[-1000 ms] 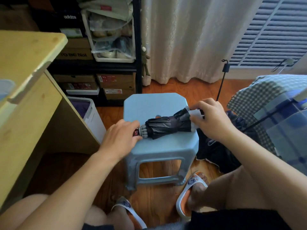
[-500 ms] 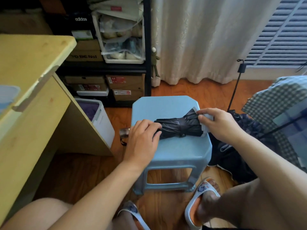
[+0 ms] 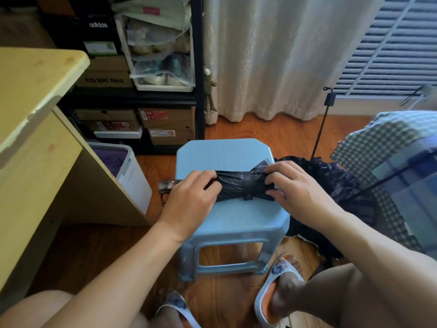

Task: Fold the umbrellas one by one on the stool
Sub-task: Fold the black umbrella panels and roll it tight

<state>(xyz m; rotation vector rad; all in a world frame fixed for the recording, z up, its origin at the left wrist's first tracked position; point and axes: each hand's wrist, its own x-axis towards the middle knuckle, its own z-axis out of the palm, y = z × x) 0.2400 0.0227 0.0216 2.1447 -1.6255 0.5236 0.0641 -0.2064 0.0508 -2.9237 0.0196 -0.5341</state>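
I see both hands, left hand [image 3: 189, 200] and right hand [image 3: 298, 188], gripping the rolled black umbrella [image 3: 238, 187] lying across the blue stool [image 3: 227, 152].

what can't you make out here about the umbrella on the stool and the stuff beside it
1. Head view: the black umbrella's near end is covered by the left hand; only the handle pokes out.
2. Its far tip sits under the right hand.
3. Dark umbrella on the floor: partly behind the right forearm.
4. Plaid umbrella: cut off by the right edge.
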